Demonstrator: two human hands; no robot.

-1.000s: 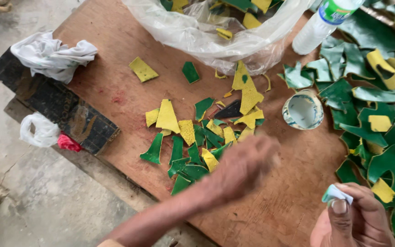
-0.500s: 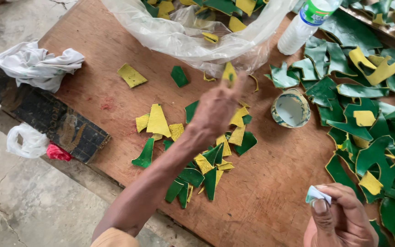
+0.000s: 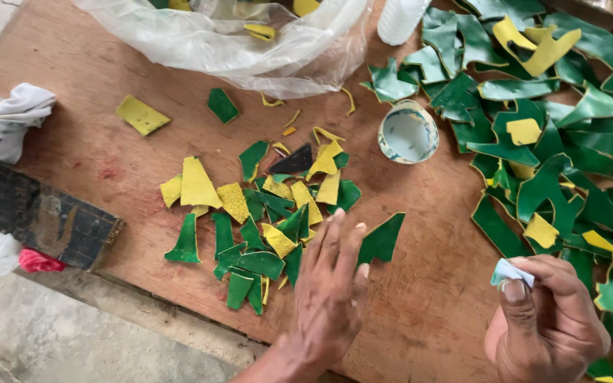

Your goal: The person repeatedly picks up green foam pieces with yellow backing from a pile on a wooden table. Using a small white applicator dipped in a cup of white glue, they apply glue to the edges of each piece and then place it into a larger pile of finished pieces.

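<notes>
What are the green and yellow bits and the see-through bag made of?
The green and yellow scraps look like cut leather or faux leather: glossy green face, matte yellow back, clean edges. The bag looks like thin plastic: clear, crinkled, shiny. The board seems plywood, brown and grainy.

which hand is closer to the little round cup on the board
Left. The left hand lies below and left of the cup, by the scraps. The right hand, pinching a small white piece, is farther, lower right.

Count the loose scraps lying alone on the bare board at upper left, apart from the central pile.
2: a yellow scrap nearest the white cloth, and a green scrap just right of it, below the plastic bag. More may be hidden under the bag.
</notes>
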